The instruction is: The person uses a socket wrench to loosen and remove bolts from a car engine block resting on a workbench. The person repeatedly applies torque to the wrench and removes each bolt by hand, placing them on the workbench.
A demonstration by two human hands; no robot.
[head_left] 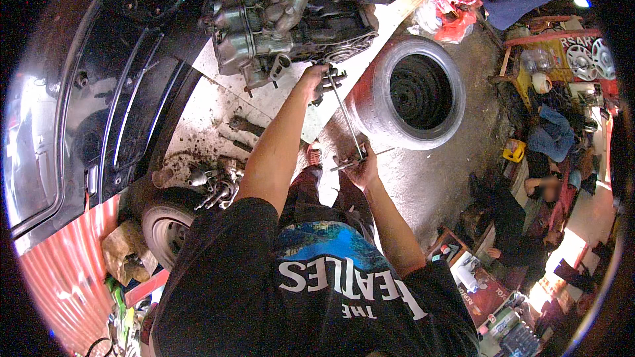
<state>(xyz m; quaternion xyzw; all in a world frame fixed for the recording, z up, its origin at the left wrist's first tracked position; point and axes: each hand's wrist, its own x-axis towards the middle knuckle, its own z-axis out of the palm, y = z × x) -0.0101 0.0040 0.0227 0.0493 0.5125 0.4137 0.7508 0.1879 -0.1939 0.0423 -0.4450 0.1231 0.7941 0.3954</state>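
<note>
Rod (345, 117) between hands (364, 170); yellow container (514, 151), contents unclear

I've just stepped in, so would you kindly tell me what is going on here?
A person in a black T-shirt is working with both hands beside an engine. The left hand, close to the engine, grips a small dark metal part. The right hand holds the near end of what looks like a T-handled rod, whose far end is at that part. A large tyre is to the right.
</note>
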